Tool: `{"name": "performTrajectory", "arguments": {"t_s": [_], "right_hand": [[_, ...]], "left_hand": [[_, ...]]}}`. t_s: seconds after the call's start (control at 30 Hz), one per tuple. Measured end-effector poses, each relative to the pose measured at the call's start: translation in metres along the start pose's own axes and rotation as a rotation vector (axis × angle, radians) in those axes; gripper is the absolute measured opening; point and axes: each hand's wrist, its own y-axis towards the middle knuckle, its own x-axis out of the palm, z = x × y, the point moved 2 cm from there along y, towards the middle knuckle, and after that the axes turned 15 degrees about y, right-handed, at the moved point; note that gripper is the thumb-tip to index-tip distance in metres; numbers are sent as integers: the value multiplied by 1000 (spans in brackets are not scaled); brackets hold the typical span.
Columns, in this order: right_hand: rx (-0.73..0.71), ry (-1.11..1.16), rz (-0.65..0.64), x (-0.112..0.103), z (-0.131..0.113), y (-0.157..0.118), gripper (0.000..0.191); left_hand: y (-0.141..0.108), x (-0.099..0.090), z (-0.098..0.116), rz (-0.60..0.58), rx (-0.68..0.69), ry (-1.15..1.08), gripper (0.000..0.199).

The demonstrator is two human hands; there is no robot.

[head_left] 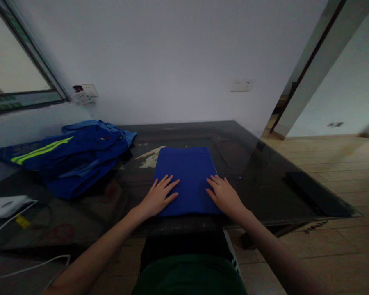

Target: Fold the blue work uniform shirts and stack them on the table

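A flat blue rectangle that looks like folded cloth [187, 176] lies on the dark table [233, 143] in front of me. My left hand [160, 196] rests on its left edge, palm down with the fingers spread. On the opposite edge lies my right hand [226, 194], also flat and open. Neither hand grips anything. To the left is a heaped blue jacket [89, 153] with a yellow-green stripe, apart from both hands.
A black flat case [316, 192] lies near the table's right edge. White power strip [6, 207] and cable [10, 223] are at the left. Wall sockets [241, 85] sit above the table's back edge, and a window [24, 53] is at the upper left.
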Motion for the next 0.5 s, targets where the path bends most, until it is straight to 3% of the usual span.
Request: {"name": "performTrajectory", "arguments": {"t_s": [0.13, 0.23, 0.37, 0.5], "right_hand": [[-59, 62, 18, 5, -7, 55, 56], [-43, 52, -30, 20, 7, 85, 56], [2, 33, -16, 26, 42, 96, 58], [119, 47, 44, 13, 65, 90, 53]], "left_hand": [[42, 4, -12, 28, -155, 50, 55], [65, 11, -25, 30, -177, 66, 55], [75, 20, -52, 51, -242, 29, 55], [70, 25, -76, 77, -324, -14, 57]]}}
